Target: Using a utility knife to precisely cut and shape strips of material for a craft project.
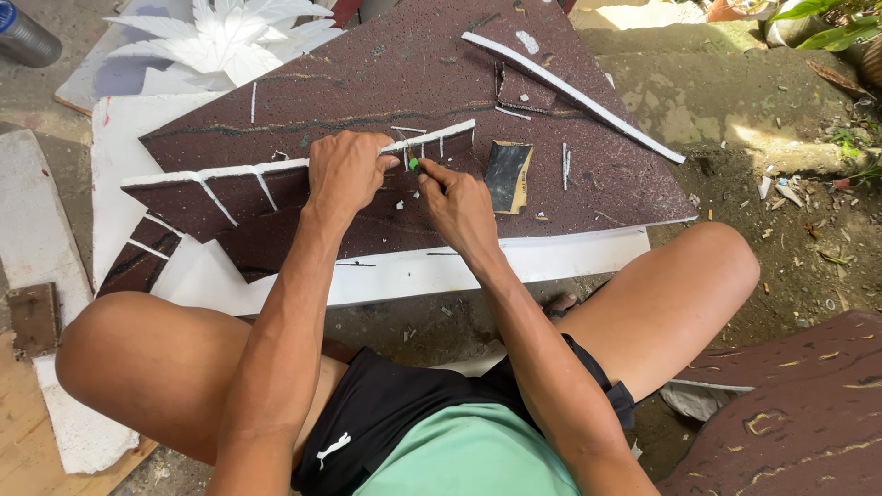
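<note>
My left hand (347, 170) presses down on a long, narrow brown-painted foam piece (230, 188) with white cut edges and several notches. Close beside it, my right hand (455, 202) grips a small green-handled cutter (414, 164) with its tip against the notched edge of that piece. The piece lies on top of a large triangular brown foam sheet (413, 64) resting on the ground in front of my knees.
A folded piece of sandpaper (507, 174) and a long white foam strip (570, 92) lie on the big sheet. White foam boards (119, 156) and a white foam flower (230, 37) are at left. Another brown foam piece (790, 404) sits at lower right.
</note>
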